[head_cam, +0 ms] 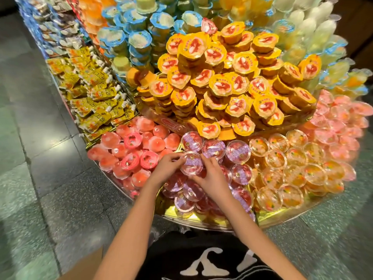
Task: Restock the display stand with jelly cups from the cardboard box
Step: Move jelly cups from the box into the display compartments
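left hand [165,167] and right hand [212,179] pinch one purple jelly cup [191,163] with curled fingers [175,157], below the yellow pile [232,81].

I am facing a display stand [279,218] that is standing on the tiled floor [40,162] and carrying purple-lidded jelly cups [238,152] at the front, pink cups [131,156] to their left, clear orange cups [294,168] to their right, and yellow-lidded cups [238,63] heaping behind.

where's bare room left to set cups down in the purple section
Bare gold tray floor shows along the front rim, below the purple-lidded cups, and again before the clear orange cups. The yellow-lidded pile and pink cups are packed tight.
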### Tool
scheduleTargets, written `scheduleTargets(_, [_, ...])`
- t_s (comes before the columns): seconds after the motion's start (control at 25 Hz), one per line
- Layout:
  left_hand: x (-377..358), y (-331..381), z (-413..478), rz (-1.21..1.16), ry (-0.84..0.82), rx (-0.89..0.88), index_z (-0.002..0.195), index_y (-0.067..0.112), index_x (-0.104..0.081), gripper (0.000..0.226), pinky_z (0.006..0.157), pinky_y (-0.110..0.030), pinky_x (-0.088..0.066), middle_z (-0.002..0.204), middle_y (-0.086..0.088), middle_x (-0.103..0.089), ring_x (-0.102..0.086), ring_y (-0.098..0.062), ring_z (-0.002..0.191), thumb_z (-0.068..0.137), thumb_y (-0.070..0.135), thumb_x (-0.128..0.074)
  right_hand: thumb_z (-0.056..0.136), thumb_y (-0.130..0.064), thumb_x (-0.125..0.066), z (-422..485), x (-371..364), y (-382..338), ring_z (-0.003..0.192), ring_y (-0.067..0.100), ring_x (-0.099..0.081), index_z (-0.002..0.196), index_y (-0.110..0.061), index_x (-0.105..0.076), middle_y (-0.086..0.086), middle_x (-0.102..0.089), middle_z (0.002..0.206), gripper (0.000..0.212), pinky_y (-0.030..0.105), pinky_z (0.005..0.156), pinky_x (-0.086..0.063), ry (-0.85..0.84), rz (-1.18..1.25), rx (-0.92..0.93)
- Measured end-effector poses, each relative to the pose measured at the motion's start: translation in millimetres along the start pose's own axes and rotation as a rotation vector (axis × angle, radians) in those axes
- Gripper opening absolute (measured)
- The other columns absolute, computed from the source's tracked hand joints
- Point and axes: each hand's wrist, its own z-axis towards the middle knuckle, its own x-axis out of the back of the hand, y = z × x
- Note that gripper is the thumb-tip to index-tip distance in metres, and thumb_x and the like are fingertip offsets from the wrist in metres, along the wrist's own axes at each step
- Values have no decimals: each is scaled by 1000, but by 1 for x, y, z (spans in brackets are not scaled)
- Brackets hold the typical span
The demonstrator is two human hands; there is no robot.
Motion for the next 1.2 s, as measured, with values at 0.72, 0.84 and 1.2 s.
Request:
scheduleTargets(0.72, [-9, 2, -18, 13, 52, 58, 116, 27, -63, 25, 95, -43, -52, 110, 3, -68, -66, -22, 103, 92, 25, -67, 88, -49, -66, -9, 15, 20, 122, 18, -51, 153, -29, -25, -2, -43, 143, 79, 33, 92, -47, 4, -128, 1])
scheduleTargets(0.84, [-9, 4, -32, 62, 114, 45, 131, 22, -57, 38, 85, -39, -54, 116, 2, -62, -64, -21, 101, 94, 30, -64, 88, -50, -65, -18, 21, 25, 108, 16, -57, 152, -29, -27, -3, -50, 135, 77, 34, 91, -51, 77, -122, 5])
scheduleTargets(1.2, [-35, 22, -93, 403, 457, -50, 142, 23, -47, 50, 112, -47, -34, 146, -7, -45, -39, -28, 136, 96, 41, -55, 94, -40, -61, -47, 67, 47, 135, 22, -35, 150, -24, -35, 5, -35, 149, 63, 36, 97, -43, 200, -97, 148])
